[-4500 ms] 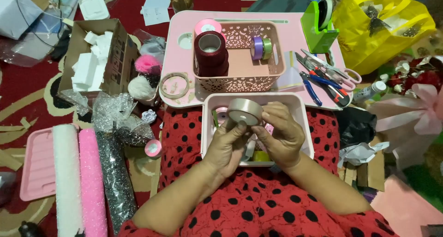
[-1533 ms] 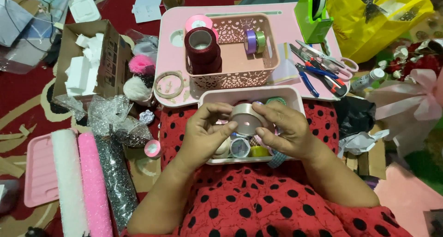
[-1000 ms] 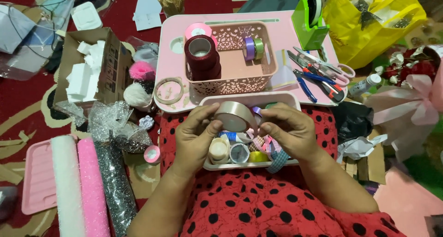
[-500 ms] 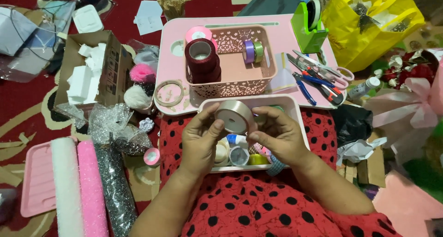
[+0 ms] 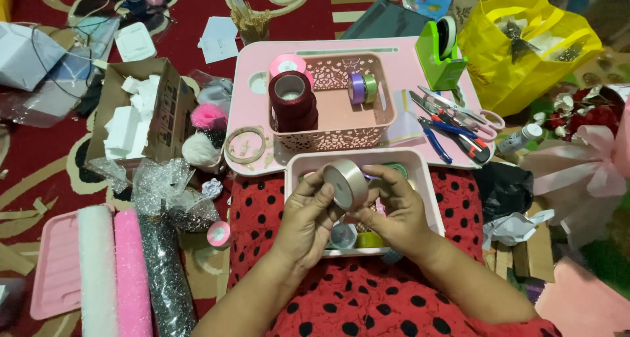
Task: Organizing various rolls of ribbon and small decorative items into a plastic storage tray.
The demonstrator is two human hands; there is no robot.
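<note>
Both hands hold a silver-grey ribbon roll point(image 5: 348, 183) upright over a white rectangular tray point(image 5: 426, 192) resting on my lap. My left hand point(image 5: 308, 215) grips the roll's left side and rim. Fingers of my right hand point(image 5: 394, 209) pinch the roll's right edge from behind. Several small ribbon and tape rolls point(image 5: 357, 237) lie in the tray beneath my hands, partly hidden. Just beyond it stands a pink perforated basket point(image 5: 335, 137) with a dark red ribbon roll point(image 5: 291, 101) and purple and green spools point(image 5: 363, 87).
The basket sits on a pink lap table point(image 5: 400, 55) with a green tape dispenser point(image 5: 441, 55), scissors and pliers point(image 5: 459, 120). A cardboard box of white foam point(image 5: 141, 114), glittery mesh rolls point(image 5: 125, 271), a yellow bag point(image 5: 525, 45) and a pink bow point(image 5: 577, 173) surround me.
The silver-grey roll was lifted a little and turned in my hands, staying above the white tray. My view shifted slightly; the other things stayed put.
</note>
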